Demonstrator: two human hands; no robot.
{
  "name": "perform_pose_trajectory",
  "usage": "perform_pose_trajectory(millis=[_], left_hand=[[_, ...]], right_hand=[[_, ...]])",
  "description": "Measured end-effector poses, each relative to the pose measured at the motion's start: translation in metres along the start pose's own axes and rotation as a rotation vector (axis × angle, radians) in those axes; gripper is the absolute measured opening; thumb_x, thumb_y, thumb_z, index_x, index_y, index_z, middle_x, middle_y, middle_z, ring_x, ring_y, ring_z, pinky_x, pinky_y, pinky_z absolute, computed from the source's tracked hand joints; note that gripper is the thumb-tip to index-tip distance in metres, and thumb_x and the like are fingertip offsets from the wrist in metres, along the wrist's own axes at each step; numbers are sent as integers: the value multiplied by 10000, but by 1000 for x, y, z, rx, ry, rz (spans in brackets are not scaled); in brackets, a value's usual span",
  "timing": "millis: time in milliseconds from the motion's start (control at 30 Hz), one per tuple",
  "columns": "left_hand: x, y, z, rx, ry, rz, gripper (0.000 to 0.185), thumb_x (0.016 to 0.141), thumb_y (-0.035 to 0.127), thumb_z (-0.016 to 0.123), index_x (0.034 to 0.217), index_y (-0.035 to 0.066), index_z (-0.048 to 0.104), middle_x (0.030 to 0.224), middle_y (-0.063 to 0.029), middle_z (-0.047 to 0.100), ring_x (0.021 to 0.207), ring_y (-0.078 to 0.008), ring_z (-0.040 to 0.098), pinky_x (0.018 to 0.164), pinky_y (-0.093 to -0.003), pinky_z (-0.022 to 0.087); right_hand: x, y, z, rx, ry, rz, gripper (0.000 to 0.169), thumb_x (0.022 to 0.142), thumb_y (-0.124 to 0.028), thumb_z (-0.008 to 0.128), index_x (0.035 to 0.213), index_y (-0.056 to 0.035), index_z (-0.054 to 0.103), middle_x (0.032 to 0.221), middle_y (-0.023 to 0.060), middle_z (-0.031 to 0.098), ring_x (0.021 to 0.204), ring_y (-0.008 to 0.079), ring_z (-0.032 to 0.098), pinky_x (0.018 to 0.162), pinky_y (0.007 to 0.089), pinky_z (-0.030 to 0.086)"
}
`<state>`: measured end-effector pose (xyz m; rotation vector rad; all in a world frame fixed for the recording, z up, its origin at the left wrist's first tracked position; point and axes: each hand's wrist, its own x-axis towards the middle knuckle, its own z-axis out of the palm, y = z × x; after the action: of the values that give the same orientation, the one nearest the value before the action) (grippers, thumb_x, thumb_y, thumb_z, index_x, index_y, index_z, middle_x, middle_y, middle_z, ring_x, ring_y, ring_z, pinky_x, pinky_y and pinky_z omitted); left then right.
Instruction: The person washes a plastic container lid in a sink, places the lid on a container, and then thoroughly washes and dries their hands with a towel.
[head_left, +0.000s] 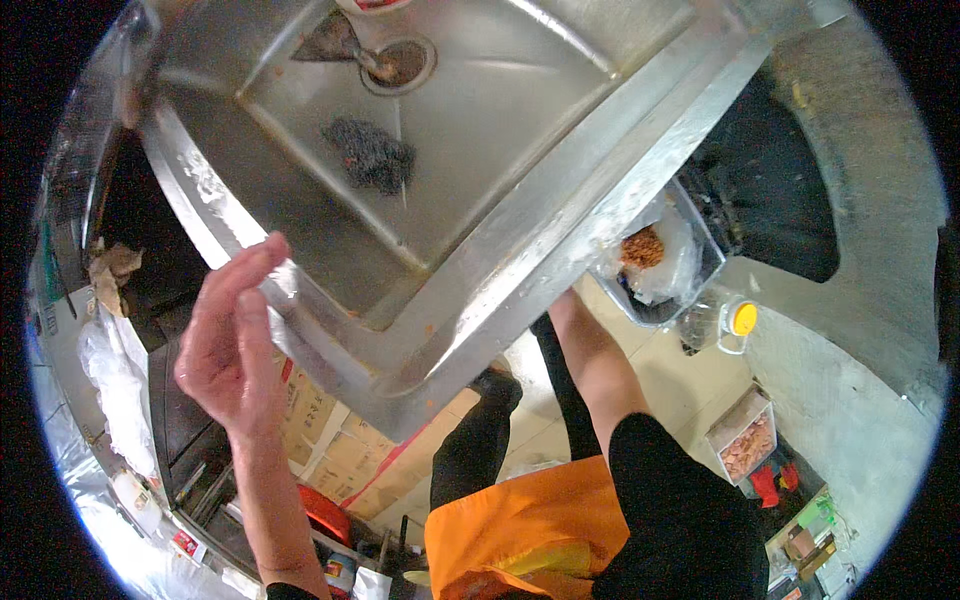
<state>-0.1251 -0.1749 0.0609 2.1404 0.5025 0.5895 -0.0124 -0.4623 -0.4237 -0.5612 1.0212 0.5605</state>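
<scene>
A stainless steel sink (495, 315) fills the upper middle of the view. My left hand (232, 337) is raised beside its left rim, palm turned sideways, fingers together and holding nothing visible; it looks wet. My right forearm reaches beneath the sink's right-hand rim, which hides the hand. In the basin lies a dark steel wool scourer (371, 156). Further back is the round drain (401, 66), with a dark, pointed metal tool (330, 41) beside it, its end over the drain. Part of a white container (375, 9) shows at the top edge.
Right of the sink stands a bin (645, 311) holding plastic bags and brown scraps, next to a clear bottle with a yellow cap (744, 319). Flattened cardboard (360, 465) lies on the floor. At lower right is a box of pinkish pieces (748, 448).
</scene>
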Motion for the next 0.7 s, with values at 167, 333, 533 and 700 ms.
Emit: perform_pose_trajectory(millis=[167, 333, 533, 700], left_hand=[[-4, 30, 8, -324, -18, -321, 240, 973, 29, 483, 1127, -42, 653, 1117, -139, 676, 1047, -188, 634, 959, -319, 477], [3, 89, 52, -667, -177, -525, 446, 1014, 318, 455, 1317, -2, 524, 1346, -123, 542, 1246, -215, 504, 1074, -369, 375], [44, 167, 106, -1063, -183, -614, 843, 963, 664, 186, 1519, 29, 169, 1600, -110, 119, 1477, -215, 72, 1192, -382, 46], [62, 204, 86, -1116, -132, -572, 739, 994, 597, 251, 1546, 129, 100, 1612, -36, 74, 1478, -224, 41, 1189, -376, 55]], right_hand=[[-168, -48, 35, -584, -361, -94, 120, 992, -111, 471, 1021, -35, 560, 898, 98, 629, 666, 170, 574, 584, 276, 488], [-412, -111, 192, -995, -566, -630, 511, 1026, -119, 390, 1468, 56, 203, 1385, 298, 421, 1144, 366, 578, 946, 428, 504], [-547, -45, 301, -1248, -883, -655, 760, 1019, -533, 224, 1518, 4, 22, 1600, 141, 38, 1475, 275, 44, 1185, 368, 78], [-553, -66, 362, -947, -945, -353, 805, 1002, -593, 205, 1520, -12, -2, 1602, 136, 27, 1471, 242, 67, 1188, 377, 84]])
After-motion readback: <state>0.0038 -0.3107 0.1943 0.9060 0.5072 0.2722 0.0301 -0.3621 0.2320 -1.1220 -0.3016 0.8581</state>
